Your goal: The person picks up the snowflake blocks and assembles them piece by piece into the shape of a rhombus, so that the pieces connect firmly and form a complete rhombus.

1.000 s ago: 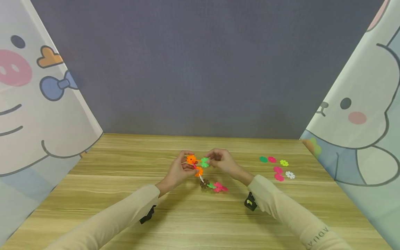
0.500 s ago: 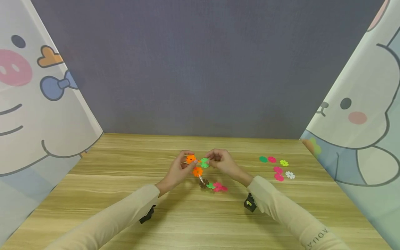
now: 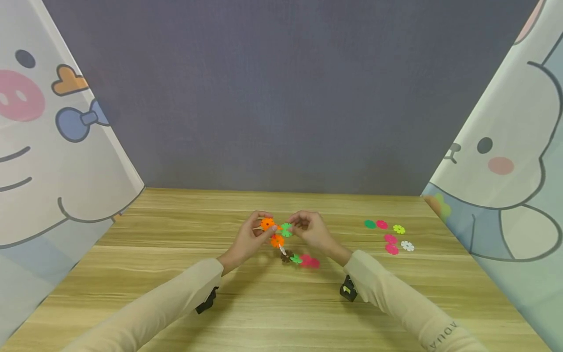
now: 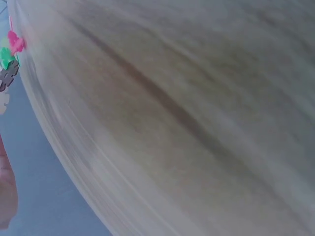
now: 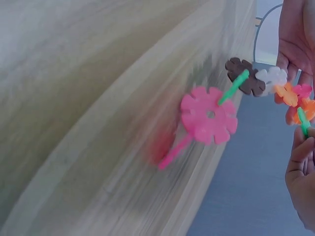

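Note:
A chain of notched plastic snowflake discs hangs between the hands, above the table. My left hand (image 3: 247,243) holds its upper part by an orange disc (image 3: 267,224), the thumb over the joint near the middle. My right hand (image 3: 314,232) pinches a green disc (image 3: 286,230) at the chain's other end, against an orange one. Below hang a second orange disc (image 3: 277,241), a white disc (image 5: 272,77), a brown disc (image 5: 254,84), a green disc (image 5: 233,87) and a pink disc (image 5: 199,115). Another pink disc (image 5: 174,152) is slotted at the lower tip, edge-on. Fingers partly hide the upper joints.
Loose discs lie on the wooden table (image 3: 176,274) to the right: dark green (image 3: 370,224), yellow (image 3: 399,229), white (image 3: 407,246) and several pink (image 3: 392,249). A grey panel (image 3: 281,98) stands behind, with cartoon-printed sheets (image 3: 506,195) at both sides.
My left thumb has moved up from the lower orange disc to the joint by the upper one. The pink end of the chain has shifted slightly and is blurred now.

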The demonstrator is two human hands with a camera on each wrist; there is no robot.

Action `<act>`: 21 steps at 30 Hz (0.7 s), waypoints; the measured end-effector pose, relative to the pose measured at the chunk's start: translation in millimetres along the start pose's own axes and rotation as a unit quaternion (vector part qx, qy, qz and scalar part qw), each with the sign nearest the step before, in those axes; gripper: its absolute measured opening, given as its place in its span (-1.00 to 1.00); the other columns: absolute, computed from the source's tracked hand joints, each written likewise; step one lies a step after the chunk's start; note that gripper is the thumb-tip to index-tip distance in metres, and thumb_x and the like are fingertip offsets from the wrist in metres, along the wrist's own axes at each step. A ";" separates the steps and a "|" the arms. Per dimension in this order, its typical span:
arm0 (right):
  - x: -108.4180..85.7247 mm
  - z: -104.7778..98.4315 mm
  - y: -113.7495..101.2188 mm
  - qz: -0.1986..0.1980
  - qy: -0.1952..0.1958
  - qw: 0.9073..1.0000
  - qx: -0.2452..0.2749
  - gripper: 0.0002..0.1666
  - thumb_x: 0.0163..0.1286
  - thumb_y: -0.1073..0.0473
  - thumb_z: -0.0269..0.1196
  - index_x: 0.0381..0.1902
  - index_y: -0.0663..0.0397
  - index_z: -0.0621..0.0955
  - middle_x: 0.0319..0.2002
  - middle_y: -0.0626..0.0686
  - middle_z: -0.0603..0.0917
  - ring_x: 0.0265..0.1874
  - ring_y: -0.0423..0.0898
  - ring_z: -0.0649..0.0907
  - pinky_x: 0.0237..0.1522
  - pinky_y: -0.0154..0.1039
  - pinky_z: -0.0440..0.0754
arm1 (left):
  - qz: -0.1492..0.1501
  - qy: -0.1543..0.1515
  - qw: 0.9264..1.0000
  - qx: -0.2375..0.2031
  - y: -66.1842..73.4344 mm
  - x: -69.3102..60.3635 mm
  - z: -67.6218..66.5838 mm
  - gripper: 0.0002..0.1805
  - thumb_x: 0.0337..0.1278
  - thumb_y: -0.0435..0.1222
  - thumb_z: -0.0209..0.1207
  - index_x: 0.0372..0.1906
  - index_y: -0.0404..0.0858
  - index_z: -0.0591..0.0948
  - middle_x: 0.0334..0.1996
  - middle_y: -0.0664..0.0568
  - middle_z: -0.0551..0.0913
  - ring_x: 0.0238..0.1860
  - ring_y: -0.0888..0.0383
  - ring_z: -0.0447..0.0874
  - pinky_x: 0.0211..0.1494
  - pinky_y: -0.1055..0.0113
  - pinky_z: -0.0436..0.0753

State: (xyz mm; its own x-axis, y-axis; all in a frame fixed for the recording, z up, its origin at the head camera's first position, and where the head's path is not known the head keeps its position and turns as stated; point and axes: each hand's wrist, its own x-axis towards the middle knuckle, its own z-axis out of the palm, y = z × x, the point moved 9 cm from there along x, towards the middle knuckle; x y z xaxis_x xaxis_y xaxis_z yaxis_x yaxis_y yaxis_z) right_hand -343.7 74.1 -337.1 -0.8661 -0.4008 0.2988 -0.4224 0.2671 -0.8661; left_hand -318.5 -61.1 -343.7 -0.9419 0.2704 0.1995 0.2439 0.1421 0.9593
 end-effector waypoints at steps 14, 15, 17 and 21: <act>-6.0 2.9 -25.6 0.002 0.001 1.000 -0.001 -0.83 0.12 0.53 0.18 -0.28 0.53 0.56 -0.38 0.42 0.60 -0.44 0.14 0.56 -0.47 -0.47 0.50 | -0.021 -0.009 1.000 0.004 -3.6 -1.2 -0.1 -0.63 0.21 -0.37 0.07 0.09 -0.35 0.33 -0.12 -0.35 0.56 -0.32 -0.17 0.64 -0.13 -0.08 0.59; -4.9 3.3 -21.2 0.002 -0.001 1.000 0.000 -0.83 0.12 0.53 0.18 -0.27 0.53 0.56 -0.38 0.41 0.61 -0.43 0.15 0.56 -0.47 -0.46 0.51 | -0.021 -0.011 1.000 0.002 -3.8 -1.5 0.3 -0.63 0.21 -0.37 0.07 0.09 -0.35 0.32 -0.11 -0.35 0.55 -0.32 -0.17 0.64 -0.13 -0.08 0.59; -2.4 4.4 -11.7 0.003 -0.004 1.000 0.003 -0.83 0.12 0.52 0.18 -0.27 0.50 0.57 -0.38 0.38 0.62 -0.44 0.12 0.56 -0.46 -0.44 0.52 | -0.022 -0.015 1.000 -0.003 -4.3 -2.0 0.6 -0.63 0.21 -0.37 0.07 0.09 -0.35 0.32 -0.11 -0.36 0.55 -0.30 -0.17 0.65 -0.11 -0.09 0.59; 2.2 6.4 4.4 -0.002 -0.011 1.000 -0.006 -0.83 0.14 0.49 0.19 -0.26 0.41 0.59 -0.36 0.29 0.63 -0.45 -0.03 0.57 -0.45 -0.40 0.55 | -0.019 -0.020 1.000 0.002 -4.3 -2.7 0.5 -0.63 0.22 -0.37 0.07 0.08 -0.37 0.32 -0.10 -0.37 0.54 -0.27 -0.15 0.66 -0.11 -0.06 0.59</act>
State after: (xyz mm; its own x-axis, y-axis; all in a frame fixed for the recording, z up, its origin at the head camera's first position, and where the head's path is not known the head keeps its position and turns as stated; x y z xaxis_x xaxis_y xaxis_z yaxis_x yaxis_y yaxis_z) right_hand -345.8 68.8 -342.8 -0.8587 -0.4207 0.2926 -0.4282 0.2754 -0.8607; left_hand -316.9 -62.0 -348.4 -0.9405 0.3030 0.1536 0.2083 0.1571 0.9654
